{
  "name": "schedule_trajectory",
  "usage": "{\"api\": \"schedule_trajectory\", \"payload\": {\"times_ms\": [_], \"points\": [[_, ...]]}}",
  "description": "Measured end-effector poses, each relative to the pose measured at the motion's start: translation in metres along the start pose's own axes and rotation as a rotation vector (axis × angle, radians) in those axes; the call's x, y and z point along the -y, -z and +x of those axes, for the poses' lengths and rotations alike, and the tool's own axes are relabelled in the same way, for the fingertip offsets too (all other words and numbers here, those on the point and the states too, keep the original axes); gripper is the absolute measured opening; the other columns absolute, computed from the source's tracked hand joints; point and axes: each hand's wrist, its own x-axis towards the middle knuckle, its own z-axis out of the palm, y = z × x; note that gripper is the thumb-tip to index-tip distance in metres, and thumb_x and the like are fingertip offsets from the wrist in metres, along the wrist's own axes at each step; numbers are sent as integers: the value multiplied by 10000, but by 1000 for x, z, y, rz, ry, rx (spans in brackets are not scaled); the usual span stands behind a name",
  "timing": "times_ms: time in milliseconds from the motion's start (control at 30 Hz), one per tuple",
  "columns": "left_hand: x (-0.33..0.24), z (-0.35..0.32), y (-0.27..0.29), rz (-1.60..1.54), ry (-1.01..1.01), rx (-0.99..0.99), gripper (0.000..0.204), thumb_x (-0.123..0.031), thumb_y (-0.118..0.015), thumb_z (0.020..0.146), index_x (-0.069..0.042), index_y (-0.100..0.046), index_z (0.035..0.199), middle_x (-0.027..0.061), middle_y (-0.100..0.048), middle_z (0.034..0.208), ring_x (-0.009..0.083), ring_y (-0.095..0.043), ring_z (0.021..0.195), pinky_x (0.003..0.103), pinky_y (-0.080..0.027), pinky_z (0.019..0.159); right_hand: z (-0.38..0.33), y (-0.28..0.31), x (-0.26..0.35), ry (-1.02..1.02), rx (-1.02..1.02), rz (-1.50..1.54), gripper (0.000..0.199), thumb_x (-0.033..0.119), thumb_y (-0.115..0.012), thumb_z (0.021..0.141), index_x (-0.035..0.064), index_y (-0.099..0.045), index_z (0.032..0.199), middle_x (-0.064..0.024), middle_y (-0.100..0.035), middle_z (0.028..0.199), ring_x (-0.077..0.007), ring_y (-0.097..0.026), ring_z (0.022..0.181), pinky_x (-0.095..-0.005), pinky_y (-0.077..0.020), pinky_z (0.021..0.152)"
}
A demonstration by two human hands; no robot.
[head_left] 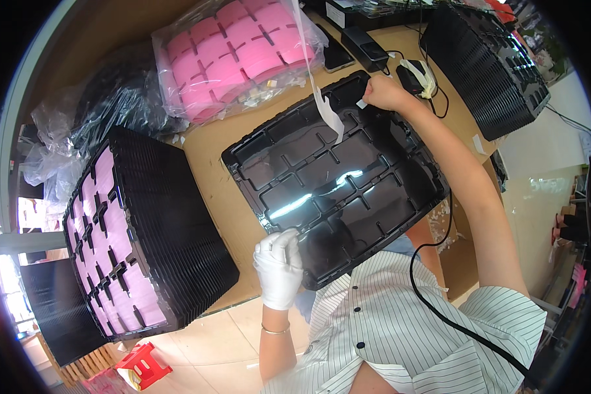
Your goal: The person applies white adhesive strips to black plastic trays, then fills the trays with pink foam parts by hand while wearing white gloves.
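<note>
A black plastic blister tray (315, 177), shiny and divided by cross-shaped ridges, lies tilted in front of me. My left hand (279, 269), in a white glove, has its curled fingers at the tray's near-left edge and grips it. My right hand (384, 94), bare, is at the far-right corner of the tray. Between its pinched fingers is a small white label-like piece (362, 104). A thin white paper strip (331, 117) hangs down over the tray from above, its lower end curled.
To the left leans a tall stack of black trays (171, 223) with pink sheets in its end tray. Bagged pink sheets (243, 49) and crumpled clear plastic (105, 111) sit behind. Another tray stack (482, 69), a black adapter (364, 47) and cables are at far right.
</note>
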Motion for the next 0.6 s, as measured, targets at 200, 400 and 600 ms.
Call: {"api": "schedule_trajectory", "payload": {"times_ms": [200,400,600], "points": [[-11,4,1,112,10,35,281,-115,-713,831,-155,-627,1095,78,-591,995,295,-561,872,420,-472,772,-23,-12,14,177,-24,0,155,161,-681,798,8,-702,803,-183,-695,820,-343,-678,833,-396,-533,779],[-13,2,-2,99,26,45,276,-102,-715,833,-124,-629,1094,104,-592,995,310,-558,954,424,-450,841,-70,33,-39,170,-11,1024,131,205,-604,960,87,-637,1004,35,-641,907,-57,-591,762,-234,-442,624],[-19,6,3,151,105,-83,435,-46,-719,799,-82,-569,1206,174,-514,1257,371,-517,1118,453,-448,934,-257,40,-190,-105,149,1220,219,106,-696,861,120,-478,848,22,-529,765,-72,-505,667,-167,-364,535]]}}
